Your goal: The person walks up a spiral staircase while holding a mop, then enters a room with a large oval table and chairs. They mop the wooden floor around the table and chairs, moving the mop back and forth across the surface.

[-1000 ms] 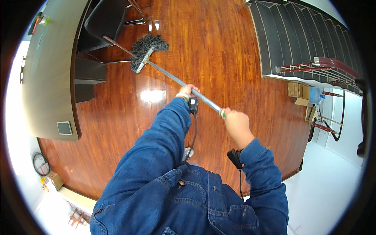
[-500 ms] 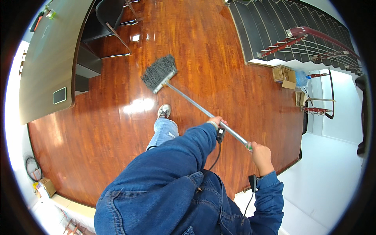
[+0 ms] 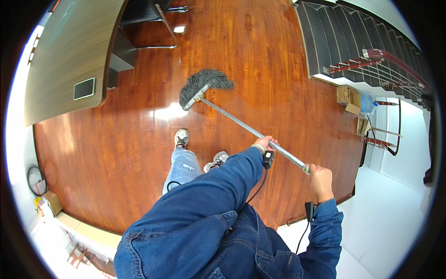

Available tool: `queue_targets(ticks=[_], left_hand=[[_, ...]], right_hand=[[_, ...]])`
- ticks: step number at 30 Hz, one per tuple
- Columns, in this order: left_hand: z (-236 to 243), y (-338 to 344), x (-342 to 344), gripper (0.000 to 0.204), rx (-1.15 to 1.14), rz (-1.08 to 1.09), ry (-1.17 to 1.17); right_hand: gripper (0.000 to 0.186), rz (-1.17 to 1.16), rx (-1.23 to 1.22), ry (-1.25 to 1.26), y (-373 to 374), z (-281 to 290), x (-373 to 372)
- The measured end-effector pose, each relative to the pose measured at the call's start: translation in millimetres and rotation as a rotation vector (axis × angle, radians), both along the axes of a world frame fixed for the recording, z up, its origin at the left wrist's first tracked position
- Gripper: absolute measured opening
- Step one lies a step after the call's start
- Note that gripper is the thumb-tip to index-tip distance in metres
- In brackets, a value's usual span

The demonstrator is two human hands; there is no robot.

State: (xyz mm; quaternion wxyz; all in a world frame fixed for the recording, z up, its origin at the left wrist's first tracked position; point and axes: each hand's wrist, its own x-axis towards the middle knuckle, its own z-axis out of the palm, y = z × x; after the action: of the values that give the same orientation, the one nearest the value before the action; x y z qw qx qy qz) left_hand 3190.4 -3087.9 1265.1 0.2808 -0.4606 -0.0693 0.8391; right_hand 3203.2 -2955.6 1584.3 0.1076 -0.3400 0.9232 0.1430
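Observation:
A mop (image 3: 239,122) with a long silver handle slants across the floor in front of me. Its grey string head (image 3: 204,83) lies spread on the glossy wooden floor, with strands fanned out to the right. Wrapped round the middle of the handle is my left hand (image 3: 266,143). My right hand (image 3: 320,181) is closed around the upper end, beside a green band on the handle. Part of each hand's fingers is hidden by the handle and the hand itself.
A long desk (image 3: 65,60) with a phone (image 3: 84,89) stands at the left, a chair (image 3: 144,11) behind it. Dark stairs (image 3: 344,42) with a red handrail (image 3: 395,63) rise at the far right. Near them sit a cardboard box (image 3: 347,98) and a blue water jug (image 3: 367,104).
The mop head has shifted right and its strands have swung out to the right. Both hands have moved slightly right with the handle. My second shoe has come into view.

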Motion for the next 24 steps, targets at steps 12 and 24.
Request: queue_targets(ticks=[12, 24], left_hand=[[-58.6, -460.2, 28.4, 0.018, -0.519, 0.397, -0.040], [-48.8, -413.5, 119.5, 0.013, -0.523, 0.165, -0.076]], right_hand=[[0.012, 0.282, -0.246, -0.129, -401.4, -100.6, -30.4], [0.015, 0.267, -0.114, -0.237, -355.8, -74.6, 74.9]])
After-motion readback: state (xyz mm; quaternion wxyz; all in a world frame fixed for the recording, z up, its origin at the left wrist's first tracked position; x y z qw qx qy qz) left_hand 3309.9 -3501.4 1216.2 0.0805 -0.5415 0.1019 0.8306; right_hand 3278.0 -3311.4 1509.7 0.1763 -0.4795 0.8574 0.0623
